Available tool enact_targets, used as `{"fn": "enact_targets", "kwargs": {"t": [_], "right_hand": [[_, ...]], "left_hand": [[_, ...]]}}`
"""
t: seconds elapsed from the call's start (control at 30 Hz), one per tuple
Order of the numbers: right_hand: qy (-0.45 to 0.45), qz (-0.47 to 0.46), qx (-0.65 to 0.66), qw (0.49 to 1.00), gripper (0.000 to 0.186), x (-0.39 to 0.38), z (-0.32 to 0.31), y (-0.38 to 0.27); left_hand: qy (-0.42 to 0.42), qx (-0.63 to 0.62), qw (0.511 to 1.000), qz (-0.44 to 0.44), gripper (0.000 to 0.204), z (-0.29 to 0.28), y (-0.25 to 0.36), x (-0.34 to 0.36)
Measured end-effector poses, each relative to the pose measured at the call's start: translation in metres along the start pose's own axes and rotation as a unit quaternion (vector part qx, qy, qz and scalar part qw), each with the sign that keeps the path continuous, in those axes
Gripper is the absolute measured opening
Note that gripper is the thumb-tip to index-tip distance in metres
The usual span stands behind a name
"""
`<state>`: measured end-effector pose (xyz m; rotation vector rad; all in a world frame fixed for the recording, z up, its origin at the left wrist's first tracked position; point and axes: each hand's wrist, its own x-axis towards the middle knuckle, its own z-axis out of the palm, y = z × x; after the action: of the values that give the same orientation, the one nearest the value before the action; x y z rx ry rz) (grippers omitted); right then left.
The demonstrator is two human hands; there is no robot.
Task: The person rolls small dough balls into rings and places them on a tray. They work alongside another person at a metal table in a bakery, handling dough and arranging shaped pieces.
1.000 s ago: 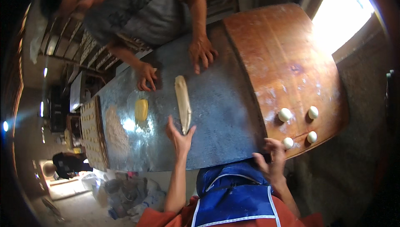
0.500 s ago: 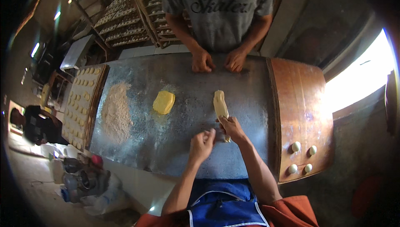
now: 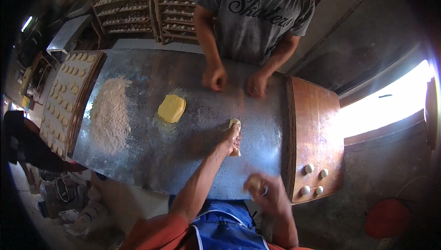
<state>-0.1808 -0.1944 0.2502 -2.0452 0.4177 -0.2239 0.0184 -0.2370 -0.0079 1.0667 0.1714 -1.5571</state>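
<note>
Over the near edge of the flat dark-grey bench [image 3: 151,158], the right hand [image 3: 270,190] is blurred, its grip impossible to tell; by the brown wooden board's [image 3: 317,112] near edge, four white dough balls [image 3: 309,168] are already set; mid-bench, soft cream dough [image 3: 235,122] is clenched by the left hand [image 3: 233,140], not yet rounded

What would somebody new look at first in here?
Probably the bright yellow slab on the dark table, with a heap of pale powder to its left. Next might come the four round white balls at the near end of the brown board on the right. In between, the left hand grips pale dough.
</note>
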Motion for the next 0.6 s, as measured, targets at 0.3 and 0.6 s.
{"fn": "enact_targets", "kwargs": {"t": [0.3, 0.6], "right_hand": [[-0.001, 0.081, 0.348, 0.934, 0.034, 0.173, 0.05, 0.173], [0.047, -0.186, -0.147, 0.97, 0.014, 0.173, 0.124, 0.203]], "left_hand": [[-0.004, 0.49, 0.87, 0.058, 0.022, -0.007, -0.005, -0.052], [-0.221, 0.638, 0.624, 0.394, 0.028, 0.102, -0.014, -0.252]]}}
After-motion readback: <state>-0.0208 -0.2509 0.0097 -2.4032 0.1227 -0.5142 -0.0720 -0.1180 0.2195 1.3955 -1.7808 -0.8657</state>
